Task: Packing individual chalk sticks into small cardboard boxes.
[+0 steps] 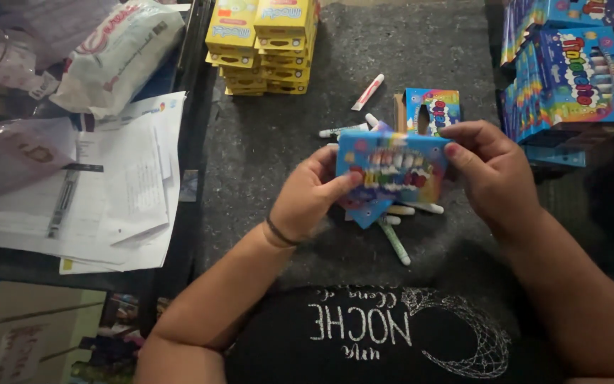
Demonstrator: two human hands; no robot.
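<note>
Left hand [312,195] and right hand [488,171] both grasping blue marker box [391,171] above grey mat [278,142]; loose markers [395,242] beneath.

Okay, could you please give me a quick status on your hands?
Left hand and right hand both gripping blue marker box. Loose markers on grey mat underneath. Nothing blocking.

left hand [310,195]: fingers curled, gripping | right hand [488,171]: fingers bent, pinching | forearms converge
</note>
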